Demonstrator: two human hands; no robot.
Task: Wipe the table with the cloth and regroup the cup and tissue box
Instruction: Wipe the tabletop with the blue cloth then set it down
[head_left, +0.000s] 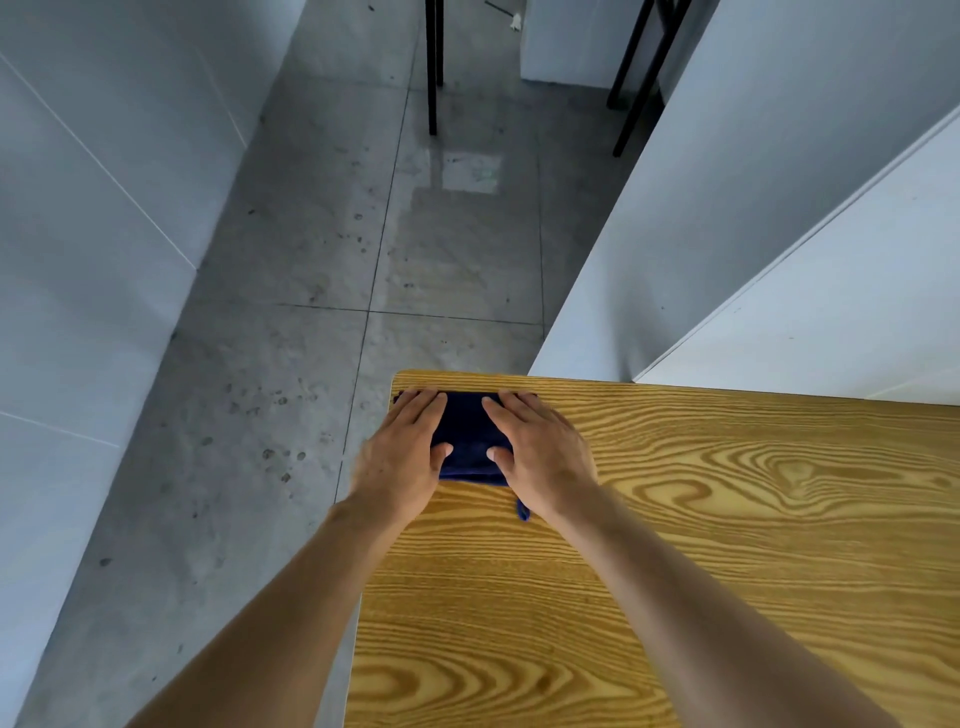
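Both flat, spread hands, left hand (402, 457) and right hand (540, 457), pin the soft, limp cloth (470, 434) at the table (675, 545) corner.

Wooden table (675, 545) bears a folded navy cloth (467, 431).

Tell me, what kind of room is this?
Probably a plain workroom or office, though that is a guess: a wooden table, a grey tiled floor, white panels beside it, and black furniture legs further back.
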